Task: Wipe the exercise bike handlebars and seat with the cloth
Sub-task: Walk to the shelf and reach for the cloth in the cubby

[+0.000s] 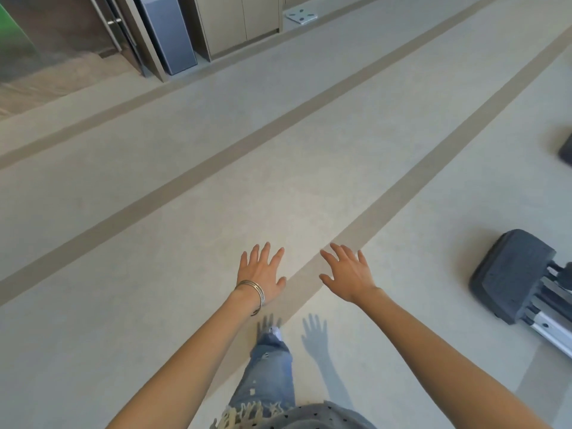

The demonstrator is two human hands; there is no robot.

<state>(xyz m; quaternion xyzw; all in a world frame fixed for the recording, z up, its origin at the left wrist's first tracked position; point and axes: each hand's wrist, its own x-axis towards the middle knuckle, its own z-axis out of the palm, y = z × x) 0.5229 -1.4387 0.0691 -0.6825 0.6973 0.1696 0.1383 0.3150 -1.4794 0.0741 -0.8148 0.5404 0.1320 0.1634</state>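
My left hand (262,272), with thin bangles at the wrist, is stretched out palm down over the floor, fingers spread and holding nothing. My right hand (348,274) hovers beside it in the same way, open and empty. At the right edge a dark grey padded foot (510,274) on a metal frame (551,323) rests on the floor, apparently the base of a piece of exercise equipment. No cloth, handlebars or seat show in the head view.
Pale floor with darker diagonal stripes (309,125) runs ahead. Beige cabinets (238,23) and a grey tall unit (168,35) stand at the back. A white plate (301,16) lies on the floor beyond. Another dark object (565,150) pokes in at the right edge. My jeans leg (269,376) is below.
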